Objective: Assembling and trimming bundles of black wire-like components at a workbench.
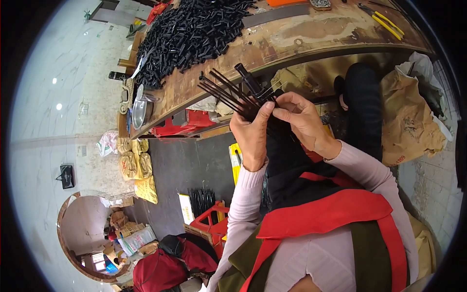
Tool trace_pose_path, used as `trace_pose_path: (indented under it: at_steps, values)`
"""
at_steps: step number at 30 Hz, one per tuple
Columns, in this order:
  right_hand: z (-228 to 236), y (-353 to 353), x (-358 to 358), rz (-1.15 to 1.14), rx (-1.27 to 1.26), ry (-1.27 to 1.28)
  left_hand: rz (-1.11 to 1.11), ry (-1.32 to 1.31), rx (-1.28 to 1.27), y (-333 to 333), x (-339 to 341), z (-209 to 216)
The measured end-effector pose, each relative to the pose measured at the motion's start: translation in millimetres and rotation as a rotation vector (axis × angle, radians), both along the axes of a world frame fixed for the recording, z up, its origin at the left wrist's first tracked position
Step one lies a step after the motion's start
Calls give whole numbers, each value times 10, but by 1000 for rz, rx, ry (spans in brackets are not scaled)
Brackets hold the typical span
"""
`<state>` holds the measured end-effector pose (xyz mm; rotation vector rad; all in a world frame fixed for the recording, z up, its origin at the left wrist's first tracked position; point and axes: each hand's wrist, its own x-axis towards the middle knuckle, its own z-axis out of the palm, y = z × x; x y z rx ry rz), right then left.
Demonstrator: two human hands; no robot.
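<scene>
A bunch of thin black rods (224,92) fans out in the air, just in front of the near edge of the wooden counter (272,51). The left hand (251,134) is closed around the bunch from below. A short black tube piece (249,80) sits among the rod tips. The right hand (301,119) pinches at it with thumb and fingers, touching the left thumb. A big pile of black tube pieces (189,34) lies on the counter's left end. Yellow-handled pliers (386,23) lie near its far right corner.
</scene>
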<state>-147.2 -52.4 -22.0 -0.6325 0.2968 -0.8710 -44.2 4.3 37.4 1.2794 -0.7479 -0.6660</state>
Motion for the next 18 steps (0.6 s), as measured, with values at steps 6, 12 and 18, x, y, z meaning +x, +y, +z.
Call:
trace_pose_path:
  at_steps: [6,12,18]
  values:
    - [-30,-107,-45,81,82,-62,-80,-2,-14,-1,38,-21]
    - [-135,-182,-18,193,257,-109,-167,-77,71,-36,29,77]
    - [-123,-60,23,42,150,-70,14,-172,123,-104,-60,22]
